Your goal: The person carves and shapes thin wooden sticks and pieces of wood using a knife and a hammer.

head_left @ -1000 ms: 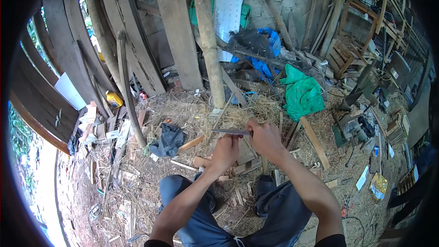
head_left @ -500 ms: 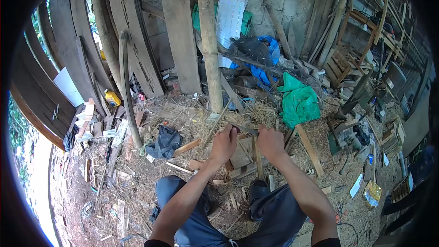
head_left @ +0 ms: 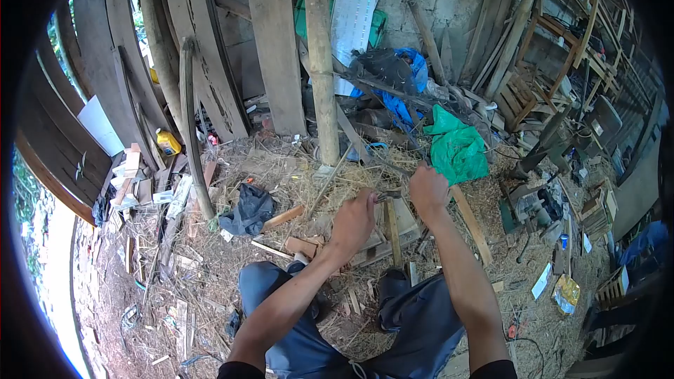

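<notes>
My left hand (head_left: 353, 223) is closed around a small piece with a dull metal end (head_left: 386, 196) that sticks out to the right past the thumb. Its exact kind is hard to make out. My right hand (head_left: 428, 188), a little higher and to the right, is closed on a thin, dark blade-like strip (head_left: 399, 168) that points up and to the left. The fingers hide its grip. The two hands are apart. Below them, pieces of board and a narrow wooden stick (head_left: 393, 235) lie on the ground between my feet.
Straw and wood scraps cover the ground. A wooden post (head_left: 323, 63) stands ahead. A black plastic bag (head_left: 248, 210) lies left of my hands, a green plastic sheet (head_left: 456, 144) to the right, near a plank (head_left: 470, 224). Boards lean along the left; a wooden chair frame (head_left: 554, 63) stands back right.
My right hand has risen and shifted right, taking the strip with it. My left hand has lowered slightly and moved right. The hands have turned, and the metal end by the left thumb shows more plainly.
</notes>
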`<action>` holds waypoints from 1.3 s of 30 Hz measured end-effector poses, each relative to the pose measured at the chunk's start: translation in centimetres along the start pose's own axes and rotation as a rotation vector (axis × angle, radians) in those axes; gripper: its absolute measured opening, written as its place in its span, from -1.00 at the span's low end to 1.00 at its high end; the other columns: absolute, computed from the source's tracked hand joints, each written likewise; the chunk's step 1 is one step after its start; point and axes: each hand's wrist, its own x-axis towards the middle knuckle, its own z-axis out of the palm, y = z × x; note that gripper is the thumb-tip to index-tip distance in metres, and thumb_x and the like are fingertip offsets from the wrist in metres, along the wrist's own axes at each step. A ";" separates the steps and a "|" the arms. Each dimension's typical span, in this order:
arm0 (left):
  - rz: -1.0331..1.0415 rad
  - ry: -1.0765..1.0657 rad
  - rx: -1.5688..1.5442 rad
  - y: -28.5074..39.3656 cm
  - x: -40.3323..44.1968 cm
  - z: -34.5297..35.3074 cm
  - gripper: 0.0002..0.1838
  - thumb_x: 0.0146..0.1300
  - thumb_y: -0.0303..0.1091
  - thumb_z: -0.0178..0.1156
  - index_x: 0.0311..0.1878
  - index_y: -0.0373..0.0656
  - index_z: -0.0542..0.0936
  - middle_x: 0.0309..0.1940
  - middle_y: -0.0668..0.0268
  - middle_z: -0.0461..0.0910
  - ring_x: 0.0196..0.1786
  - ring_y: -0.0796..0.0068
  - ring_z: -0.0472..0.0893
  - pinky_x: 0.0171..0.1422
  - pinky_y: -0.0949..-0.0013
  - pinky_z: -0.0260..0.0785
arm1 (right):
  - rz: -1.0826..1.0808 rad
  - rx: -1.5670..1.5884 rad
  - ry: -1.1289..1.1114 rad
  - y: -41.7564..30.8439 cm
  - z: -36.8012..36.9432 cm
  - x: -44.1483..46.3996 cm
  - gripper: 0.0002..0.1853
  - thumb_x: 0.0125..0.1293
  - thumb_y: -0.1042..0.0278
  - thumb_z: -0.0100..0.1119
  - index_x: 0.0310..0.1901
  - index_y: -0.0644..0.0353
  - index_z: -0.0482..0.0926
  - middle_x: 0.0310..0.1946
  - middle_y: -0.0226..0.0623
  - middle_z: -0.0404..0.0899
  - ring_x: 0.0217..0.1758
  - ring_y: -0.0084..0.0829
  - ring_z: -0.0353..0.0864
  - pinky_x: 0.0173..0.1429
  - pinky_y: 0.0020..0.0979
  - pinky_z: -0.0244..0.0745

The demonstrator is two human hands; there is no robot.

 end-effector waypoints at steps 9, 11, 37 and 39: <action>0.084 0.043 0.169 -0.2 -0.9 -0.5 -0.88 0.37 -0.38 -0.01 -0.15 -0.20 0.45 -0.48 -0.06 0.59 -0.41 -0.11 0.60 -0.40 -0.01 0.44 | -0.140 0.114 0.038 0.1 -0.2 -0.2 -0.88 0.17 0.40 0.05 -0.33 0.24 0.53 -0.48 -0.02 0.63 -0.40 -0.03 0.67 -0.33 -0.14 0.57; 0.116 0.060 0.250 -0.8 -1.4 0.0 -0.88 0.37 -0.38 -0.01 -0.14 -0.18 0.44 -0.44 -0.05 0.60 -0.41 -0.09 0.61 -0.40 0.00 0.45 | -0.228 0.176 0.015 -1.4 -0.9 -1.5 -0.90 0.16 0.41 0.06 -0.34 0.23 0.52 -0.49 -0.01 0.62 -0.41 -0.02 0.67 -0.34 -0.14 0.56; -0.015 -0.084 -0.453 -0.3 -1.7 -1.0 -0.85 0.43 -0.41 -0.03 -0.12 -0.26 0.49 -0.53 0.35 0.45 -0.49 0.64 0.40 -0.40 0.48 0.25 | -0.327 0.435 -0.112 -3.4 -2.8 -3.2 -0.87 0.16 0.40 0.08 -0.25 0.16 0.54 -0.54 -0.04 0.62 -0.44 -0.02 0.66 -0.33 -0.08 0.54; -0.050 -0.123 -0.508 -0.6 -2.0 -0.9 -0.86 0.44 -0.41 -0.04 -0.13 -0.25 0.48 -0.53 0.41 0.38 -0.50 0.69 0.33 -0.42 0.53 0.19 | -0.325 0.380 -0.076 -3.5 -2.1 -3.2 -0.87 0.15 0.41 0.07 -0.26 0.20 0.52 -0.53 -0.02 0.62 -0.44 -0.04 0.67 -0.33 -0.09 0.55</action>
